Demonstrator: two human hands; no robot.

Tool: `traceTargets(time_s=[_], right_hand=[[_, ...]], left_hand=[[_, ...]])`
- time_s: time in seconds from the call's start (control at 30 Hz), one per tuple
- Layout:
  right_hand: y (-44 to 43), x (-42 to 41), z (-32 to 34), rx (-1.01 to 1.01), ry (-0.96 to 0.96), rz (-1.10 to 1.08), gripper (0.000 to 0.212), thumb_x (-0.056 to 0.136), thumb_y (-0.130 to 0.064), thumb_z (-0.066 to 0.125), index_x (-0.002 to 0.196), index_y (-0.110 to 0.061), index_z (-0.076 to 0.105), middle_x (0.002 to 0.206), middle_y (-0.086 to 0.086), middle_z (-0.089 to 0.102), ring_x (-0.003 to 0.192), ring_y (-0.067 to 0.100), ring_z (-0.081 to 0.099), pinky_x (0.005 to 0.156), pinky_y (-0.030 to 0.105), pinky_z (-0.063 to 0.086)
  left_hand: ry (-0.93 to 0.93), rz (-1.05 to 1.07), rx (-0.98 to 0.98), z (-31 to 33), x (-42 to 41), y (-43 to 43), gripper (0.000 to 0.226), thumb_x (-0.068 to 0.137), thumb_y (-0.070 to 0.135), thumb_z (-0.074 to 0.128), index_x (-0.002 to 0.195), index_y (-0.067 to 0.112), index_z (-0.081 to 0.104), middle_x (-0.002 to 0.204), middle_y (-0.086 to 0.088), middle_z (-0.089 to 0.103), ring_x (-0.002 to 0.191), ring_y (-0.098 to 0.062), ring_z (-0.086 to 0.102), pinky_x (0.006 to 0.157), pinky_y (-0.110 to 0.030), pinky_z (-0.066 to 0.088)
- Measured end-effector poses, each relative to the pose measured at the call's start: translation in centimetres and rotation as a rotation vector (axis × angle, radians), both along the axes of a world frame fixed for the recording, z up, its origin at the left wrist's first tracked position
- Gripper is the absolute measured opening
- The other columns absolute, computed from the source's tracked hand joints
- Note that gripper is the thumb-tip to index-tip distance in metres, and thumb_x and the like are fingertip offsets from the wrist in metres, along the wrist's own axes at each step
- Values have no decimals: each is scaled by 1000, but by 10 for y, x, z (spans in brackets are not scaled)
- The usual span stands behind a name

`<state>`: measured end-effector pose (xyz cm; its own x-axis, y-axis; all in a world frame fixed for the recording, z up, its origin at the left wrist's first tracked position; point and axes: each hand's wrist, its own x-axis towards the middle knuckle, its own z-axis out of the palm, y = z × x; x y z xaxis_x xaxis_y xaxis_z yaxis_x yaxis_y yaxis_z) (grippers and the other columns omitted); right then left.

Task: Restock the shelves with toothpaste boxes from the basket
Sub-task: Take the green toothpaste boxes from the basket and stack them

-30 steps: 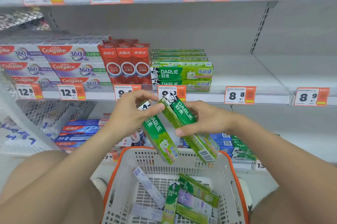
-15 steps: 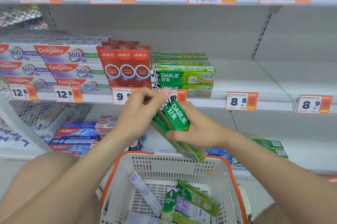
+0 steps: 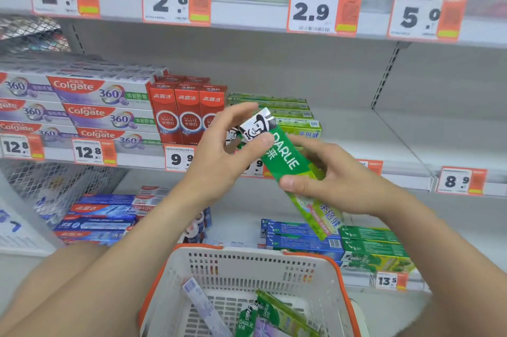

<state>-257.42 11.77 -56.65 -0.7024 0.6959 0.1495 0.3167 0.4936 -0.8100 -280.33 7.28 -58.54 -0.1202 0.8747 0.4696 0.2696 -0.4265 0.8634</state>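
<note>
The left hand (image 3: 219, 161) pinched the top end of the Darlie box (image 3: 285, 161); the right hand (image 3: 337, 180) clamped its middle. It tilted above the basket (image 3: 247, 254), before the shelf's Darlie stack (image 3: 288, 114).

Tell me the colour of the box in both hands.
Green Darlie box, black-and-white face at its upper end; clearest in the head view.

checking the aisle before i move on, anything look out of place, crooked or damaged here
Nothing looks damaged or spilled. The Colgate stacks and shelved Darlie stack sit square. Only the loose boxes in the basket lie jumbled, and the Darlie box gripped by the left hand and right hand is tilted, not yet shelved.
</note>
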Motion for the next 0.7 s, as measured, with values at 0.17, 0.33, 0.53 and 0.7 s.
traceTargets(time_s=[0.17, 0.33, 0.53, 0.7], right_hand=[[28, 1, 38, 598, -191, -455, 100, 75, -71, 74, 159, -35, 35, 130, 5, 61, 122, 24, 56, 109, 46, 45], [82, -44, 67, 829, -528, -475, 98, 79, -66, 75, 159, -35, 28, 127, 17, 57, 120, 40, 54, 100, 51, 43], [146, -97, 80, 744, -754, -401, 93, 74, -59, 82, 152, -41, 35, 136, 11, 57, 126, 37, 53, 110, 51, 35], [177, -110, 75, 484, -755, -276, 93, 81, -48, 82, 157, -48, 29, 164, -7, 38, 148, 31, 37, 120, 53, 27]], left_hand=[[557, 358, 113, -10, -16, 18, 50, 103, 56, 40, 124, 17, 63, 130, 2, 54, 124, -20, 50, 107, -46, 41], [898, 346, 65, -19, -13, 33, 54, 95, 40, 58, 143, 17, 48, 150, -2, 39, 128, -26, 48, 95, -47, 52], [1036, 412, -76, -26, -12, 49, 60, 97, 37, 55, 153, 25, 34, 155, 1, 30, 86, -29, 67, 57, -40, 54], [1056, 415, -81, -27, -11, 52, 58, 96, 35, 56, 149, 25, 34, 148, -1, 33, 73, -29, 64, 48, -36, 47]])
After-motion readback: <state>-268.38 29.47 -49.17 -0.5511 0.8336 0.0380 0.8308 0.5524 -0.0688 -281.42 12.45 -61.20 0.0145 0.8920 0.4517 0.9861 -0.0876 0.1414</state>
